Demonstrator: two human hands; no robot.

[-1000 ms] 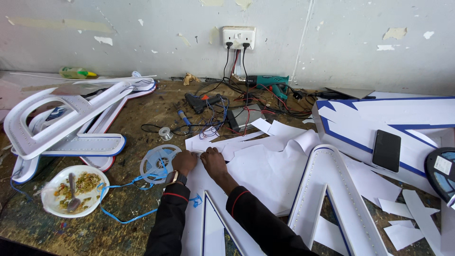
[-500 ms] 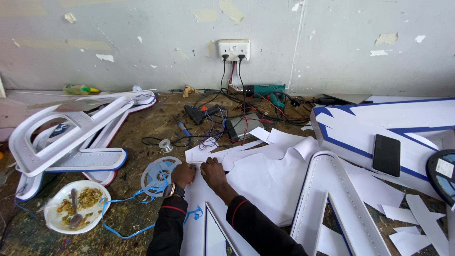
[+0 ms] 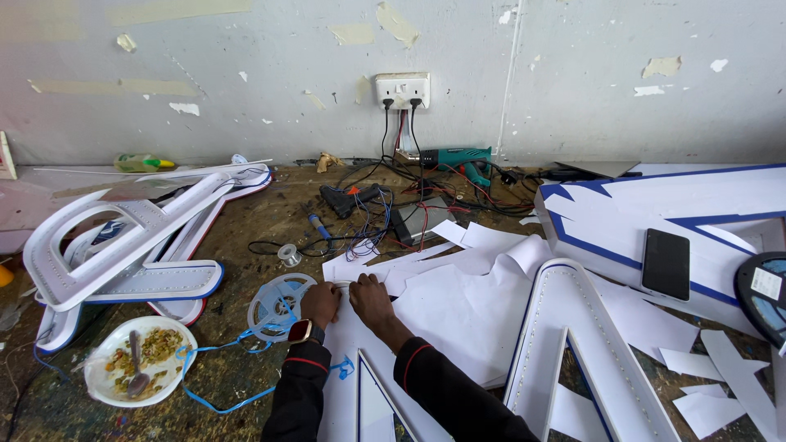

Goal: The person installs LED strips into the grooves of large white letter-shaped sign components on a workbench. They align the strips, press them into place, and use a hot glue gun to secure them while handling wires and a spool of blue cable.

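Both hands together at top edge of large white channel-letter sign face (image 3: 360,360) lying flat on rough brown surface (image 3: 246,229). Left hand (image 3: 319,304) (watch at wrist) pressed on upper left corner, fingers curled; clenched or merely pressing, cannot tell. Right hand (image 3: 372,299) just beside it, fingers flat on the face, grasping nothing. Translucent reel of blue-white strip (image 3: 280,301) just left of left hand. White plate of food with spoon (image 3: 141,370) further left. Loose white paper sheets (image 3: 467,286) to the right.
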